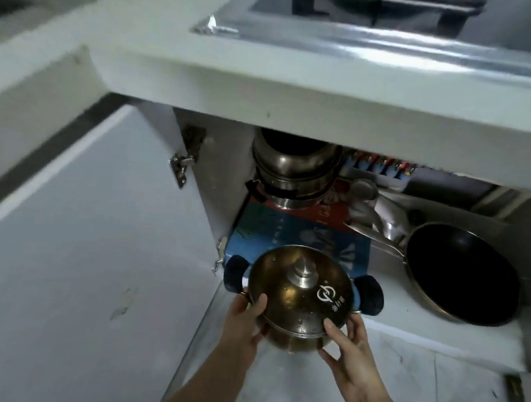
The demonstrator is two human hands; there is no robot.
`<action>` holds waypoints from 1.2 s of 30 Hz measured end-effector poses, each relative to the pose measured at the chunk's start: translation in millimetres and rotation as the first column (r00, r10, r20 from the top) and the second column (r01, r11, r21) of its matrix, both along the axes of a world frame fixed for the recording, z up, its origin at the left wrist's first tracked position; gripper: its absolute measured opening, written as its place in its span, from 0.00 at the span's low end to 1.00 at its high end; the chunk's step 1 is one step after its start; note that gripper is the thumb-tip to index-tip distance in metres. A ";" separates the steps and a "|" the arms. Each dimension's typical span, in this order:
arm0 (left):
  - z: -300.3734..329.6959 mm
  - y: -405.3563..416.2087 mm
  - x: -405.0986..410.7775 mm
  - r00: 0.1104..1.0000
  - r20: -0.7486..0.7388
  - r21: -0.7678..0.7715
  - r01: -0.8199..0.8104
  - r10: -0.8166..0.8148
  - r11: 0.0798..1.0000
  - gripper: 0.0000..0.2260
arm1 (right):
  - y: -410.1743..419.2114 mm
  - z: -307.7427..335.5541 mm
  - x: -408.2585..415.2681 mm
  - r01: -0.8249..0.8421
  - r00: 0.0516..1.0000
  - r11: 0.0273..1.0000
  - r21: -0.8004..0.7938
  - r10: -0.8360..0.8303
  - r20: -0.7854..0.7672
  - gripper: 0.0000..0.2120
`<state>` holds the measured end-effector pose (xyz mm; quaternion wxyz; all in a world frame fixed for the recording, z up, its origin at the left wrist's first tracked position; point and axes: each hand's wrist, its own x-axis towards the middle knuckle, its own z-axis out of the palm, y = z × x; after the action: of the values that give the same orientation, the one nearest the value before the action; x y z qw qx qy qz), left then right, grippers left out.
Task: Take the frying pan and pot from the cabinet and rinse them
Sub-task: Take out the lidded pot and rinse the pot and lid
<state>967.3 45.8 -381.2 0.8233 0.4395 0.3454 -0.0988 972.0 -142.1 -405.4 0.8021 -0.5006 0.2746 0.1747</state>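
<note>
A brass-coloured steel pot (pixel 293 300) with a knobbed lid and two dark padded side handles is held just in front of the open cabinet, above the floor. My left hand (pixel 246 319) grips its left side, thumb on the lid rim. My right hand (pixel 349 348) grips its right side, thumb on the lid. A black frying pan (pixel 465 272) with a metal rim lies on the cabinet floor at the right, its long handle pointing left and back.
The white cabinet door (pixel 75 247) stands open at the left. Inside the cabinet are stacked steel pots (pixel 293 168) on a blue and red box (pixel 287 232), plus ladles and white cloth. The countertop edge (pixel 332 100) overhangs, with a stove above. A glossy tiled floor (pixel 303 399) lies below.
</note>
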 end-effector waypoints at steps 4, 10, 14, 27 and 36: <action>87.0 4.6 -56.2 0.995 -0.082 -0.002 -0.056 0.056 0.998 0.19 | 5.6 92.2 -54.2 -0.026 0.997 0.999 0.021 0.028 -0.072 0.17; 217.3 8.2 -119.4 0.982 -0.148 0.018 -0.118 0.120 0.993 0.19 | 10.3 229.5 -109.1 -0.087 0.991 0.996 0.022 0.089 -0.103 0.20; 290.8 8.5 -143.7 0.977 -0.154 -0.013 -0.150 0.146 0.989 0.18 | 11.3 307.6 -126.7 -0.119 0.988 0.993 0.022 0.120 -0.093 0.23; 466.0 36.4 -159.5 0.939 -0.013 -0.049 -0.344 0.343 0.938 0.14 | 43.3 463.0 -104.4 -0.266 0.961 0.963 -0.036 0.268 0.063 0.27; 521.8 143.8 -137.4 0.883 0.136 0.013 -0.456 0.450 0.890 0.12 | 151.5 514.8 -56.4 -0.424 0.892 0.906 0.021 0.413 0.184 0.21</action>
<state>829.9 189.6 140.6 0.8343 0.3703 0.3865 0.1322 915.6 9.4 109.5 0.7814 -0.5370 0.0833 0.3066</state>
